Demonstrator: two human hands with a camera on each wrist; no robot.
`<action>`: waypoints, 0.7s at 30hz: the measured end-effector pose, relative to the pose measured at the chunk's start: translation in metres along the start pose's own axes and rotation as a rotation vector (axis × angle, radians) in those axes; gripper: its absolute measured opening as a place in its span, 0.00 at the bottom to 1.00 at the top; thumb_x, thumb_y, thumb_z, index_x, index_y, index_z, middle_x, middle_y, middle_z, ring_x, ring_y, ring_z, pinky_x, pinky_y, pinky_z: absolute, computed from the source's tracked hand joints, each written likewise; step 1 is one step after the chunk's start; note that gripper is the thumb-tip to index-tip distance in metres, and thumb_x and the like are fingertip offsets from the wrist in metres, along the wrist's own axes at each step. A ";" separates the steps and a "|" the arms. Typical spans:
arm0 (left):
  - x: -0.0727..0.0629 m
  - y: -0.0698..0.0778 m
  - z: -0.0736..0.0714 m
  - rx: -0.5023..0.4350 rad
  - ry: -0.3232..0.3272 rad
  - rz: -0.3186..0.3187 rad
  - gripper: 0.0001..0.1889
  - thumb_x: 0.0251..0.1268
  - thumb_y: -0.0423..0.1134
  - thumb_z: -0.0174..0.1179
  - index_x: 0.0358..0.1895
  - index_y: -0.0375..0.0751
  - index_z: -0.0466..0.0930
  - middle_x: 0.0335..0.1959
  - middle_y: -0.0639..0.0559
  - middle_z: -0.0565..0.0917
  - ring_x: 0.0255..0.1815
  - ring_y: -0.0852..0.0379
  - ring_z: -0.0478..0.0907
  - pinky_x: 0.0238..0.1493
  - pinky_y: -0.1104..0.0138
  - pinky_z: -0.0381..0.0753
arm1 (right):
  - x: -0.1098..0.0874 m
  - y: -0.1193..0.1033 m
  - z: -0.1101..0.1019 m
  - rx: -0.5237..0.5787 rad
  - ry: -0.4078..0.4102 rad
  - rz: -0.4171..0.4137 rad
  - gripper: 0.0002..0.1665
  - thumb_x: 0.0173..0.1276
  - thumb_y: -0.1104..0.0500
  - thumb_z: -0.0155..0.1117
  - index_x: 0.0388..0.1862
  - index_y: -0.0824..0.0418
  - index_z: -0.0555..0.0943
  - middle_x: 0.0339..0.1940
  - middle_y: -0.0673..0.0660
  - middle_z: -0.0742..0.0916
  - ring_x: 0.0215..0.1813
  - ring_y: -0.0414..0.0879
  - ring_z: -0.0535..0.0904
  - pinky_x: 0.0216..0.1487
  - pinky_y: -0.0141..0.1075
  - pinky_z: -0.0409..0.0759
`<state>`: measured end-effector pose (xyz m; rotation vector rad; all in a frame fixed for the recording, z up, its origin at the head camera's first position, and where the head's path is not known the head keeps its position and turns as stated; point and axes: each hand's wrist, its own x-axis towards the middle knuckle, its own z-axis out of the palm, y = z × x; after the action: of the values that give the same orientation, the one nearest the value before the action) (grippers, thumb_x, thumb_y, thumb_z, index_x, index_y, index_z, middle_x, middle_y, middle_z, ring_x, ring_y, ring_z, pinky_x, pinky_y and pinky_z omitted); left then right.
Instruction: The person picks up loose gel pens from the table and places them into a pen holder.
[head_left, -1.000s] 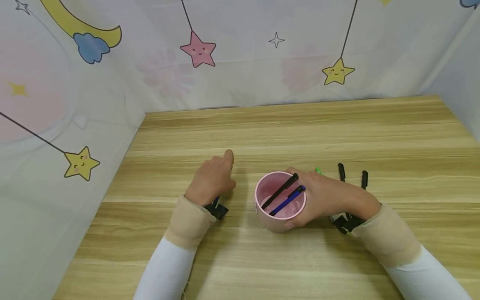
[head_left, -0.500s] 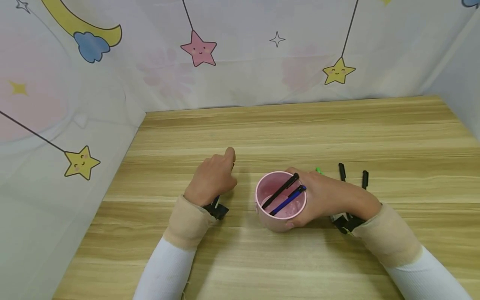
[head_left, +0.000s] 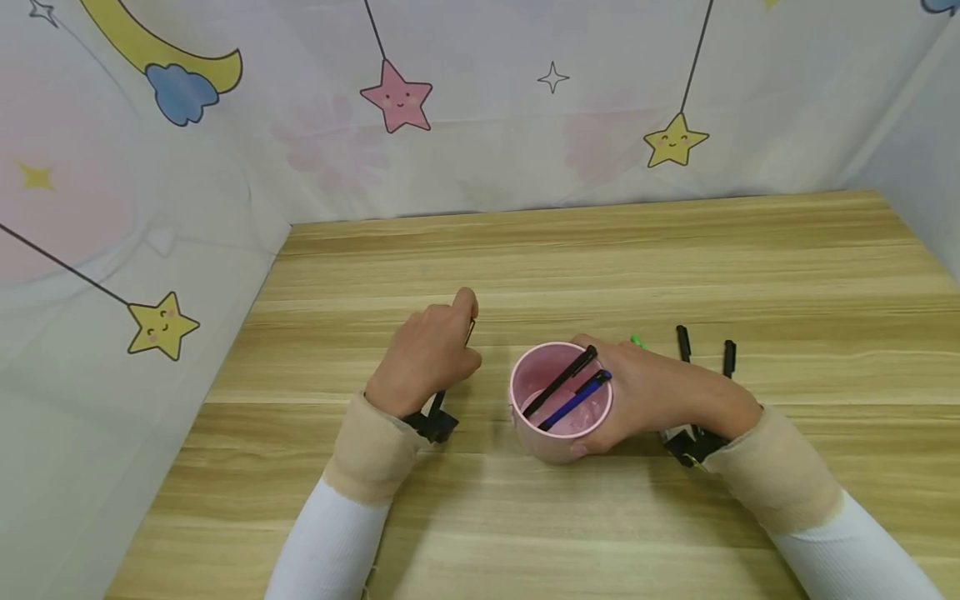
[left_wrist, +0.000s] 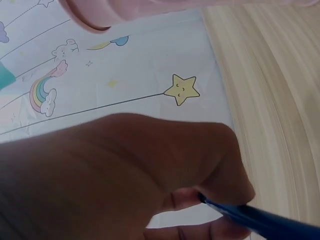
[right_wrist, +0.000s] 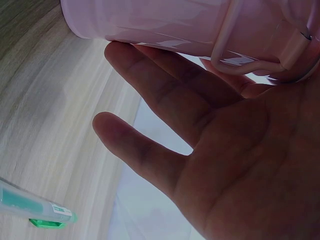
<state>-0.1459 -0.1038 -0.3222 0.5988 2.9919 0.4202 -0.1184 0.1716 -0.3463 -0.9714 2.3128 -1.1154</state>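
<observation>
My right hand grips a pink cup from its right side, the cup upright with its mouth facing up. A black pen and a blue pen lean inside, their ends at the right rim. In the right wrist view, fingers lie against the wall of the cup, while one finger stands apart from it. Left of the cup, my left hand pinches another pen, which looks dark blue in the left wrist view; the fingers hide part of it.
Beyond the right forearm, two black pen ends and a green tip show on the wooden table. The right wrist view shows a clear pen with a green clip. Star-printed cloth stands behind and at the left.
My left hand has shifted slightly forward and to the right, and part of its pen now shows beside the index finger. The right hand and cup stay in place.
</observation>
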 end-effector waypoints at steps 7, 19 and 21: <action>0.000 0.001 0.000 -0.052 0.030 0.056 0.20 0.46 0.27 0.57 0.47 0.39 0.71 0.17 0.54 0.67 0.18 0.54 0.65 0.18 0.63 0.64 | 0.000 0.001 0.000 0.012 -0.004 -0.006 0.54 0.44 0.36 0.84 0.67 0.51 0.70 0.55 0.42 0.83 0.56 0.43 0.81 0.56 0.41 0.80; -0.001 0.003 -0.002 -0.092 0.080 0.131 0.20 0.49 0.28 0.60 0.49 0.39 0.70 0.17 0.55 0.66 0.16 0.59 0.61 0.17 0.66 0.61 | 0.001 0.001 0.001 0.006 0.000 -0.001 0.54 0.43 0.36 0.84 0.66 0.51 0.70 0.55 0.42 0.83 0.56 0.41 0.80 0.56 0.41 0.80; -0.001 0.004 -0.002 -0.099 0.093 0.144 0.21 0.48 0.28 0.60 0.49 0.39 0.70 0.17 0.54 0.67 0.16 0.58 0.62 0.17 0.66 0.62 | 0.001 0.000 0.000 0.006 0.001 0.002 0.54 0.43 0.36 0.84 0.66 0.50 0.70 0.54 0.41 0.83 0.55 0.41 0.80 0.56 0.41 0.80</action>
<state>-0.1438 -0.1016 -0.3192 0.8099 3.0028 0.6181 -0.1190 0.1708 -0.3470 -0.9665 2.3087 -1.1219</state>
